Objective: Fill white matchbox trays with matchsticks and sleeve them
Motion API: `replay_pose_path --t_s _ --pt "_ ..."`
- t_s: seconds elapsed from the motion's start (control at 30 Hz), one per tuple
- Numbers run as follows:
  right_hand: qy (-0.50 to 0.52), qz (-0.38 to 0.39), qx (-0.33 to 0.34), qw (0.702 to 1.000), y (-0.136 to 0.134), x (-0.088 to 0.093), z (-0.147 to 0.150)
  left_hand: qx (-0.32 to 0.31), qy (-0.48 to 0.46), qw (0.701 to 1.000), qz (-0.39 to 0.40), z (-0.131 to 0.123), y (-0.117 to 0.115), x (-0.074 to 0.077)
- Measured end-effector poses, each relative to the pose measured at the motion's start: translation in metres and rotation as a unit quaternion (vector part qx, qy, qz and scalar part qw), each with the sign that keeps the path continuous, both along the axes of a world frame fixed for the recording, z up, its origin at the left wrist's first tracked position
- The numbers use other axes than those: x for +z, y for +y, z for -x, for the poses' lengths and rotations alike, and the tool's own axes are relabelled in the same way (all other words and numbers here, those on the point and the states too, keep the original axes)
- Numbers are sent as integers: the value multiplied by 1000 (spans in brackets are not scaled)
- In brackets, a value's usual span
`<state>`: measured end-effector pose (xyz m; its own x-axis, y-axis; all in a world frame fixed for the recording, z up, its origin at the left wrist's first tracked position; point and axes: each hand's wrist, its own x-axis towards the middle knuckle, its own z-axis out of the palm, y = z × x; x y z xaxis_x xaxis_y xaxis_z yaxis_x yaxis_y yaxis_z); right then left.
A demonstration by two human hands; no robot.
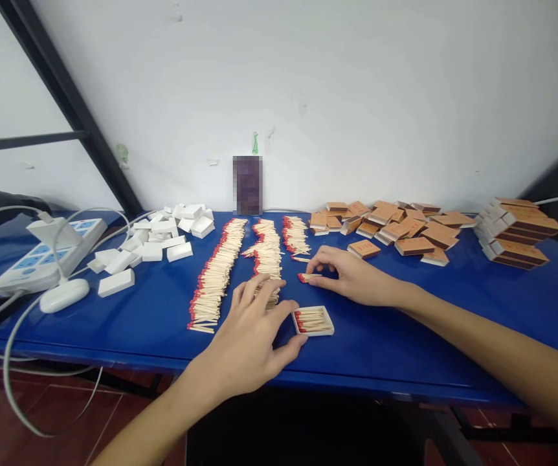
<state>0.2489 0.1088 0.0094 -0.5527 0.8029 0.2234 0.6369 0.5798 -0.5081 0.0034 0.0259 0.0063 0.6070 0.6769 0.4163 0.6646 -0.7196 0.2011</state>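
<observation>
Head camera: we see our left hand (252, 336) spread flat over the near end of the middle match row (267, 254), its thumb just beside the open white tray (313, 321) of matches near the front edge of the table (138, 323). Our right hand (357, 279) pinches a small bunch of matches (308, 277) just behind that tray. Empty white trays (162, 236) lie back left, orange sleeves (395, 226) back right.

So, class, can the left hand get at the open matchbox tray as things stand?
Probably yes: the left hand lies right beside the tray, thumb at its edge, nothing between them.
</observation>
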Motion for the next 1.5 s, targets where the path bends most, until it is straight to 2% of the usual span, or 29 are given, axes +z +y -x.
replay_pose_path --t_s 0.47,0.67,1.17,1.5 --pt "-9 51 -31 998 4 1 -1 9 11 1000 2 1 -1 -1" --pt "-13 40 1 999 2 1 -2 11 14 1000 7 2 -1 -1" --pt "-3 57 -4 998 -1 3 0 7 15 1000 13 1 -1 -1" --pt "-12 13 18 1000 -2 4 1 8 16 1000 12 1 0 -3"
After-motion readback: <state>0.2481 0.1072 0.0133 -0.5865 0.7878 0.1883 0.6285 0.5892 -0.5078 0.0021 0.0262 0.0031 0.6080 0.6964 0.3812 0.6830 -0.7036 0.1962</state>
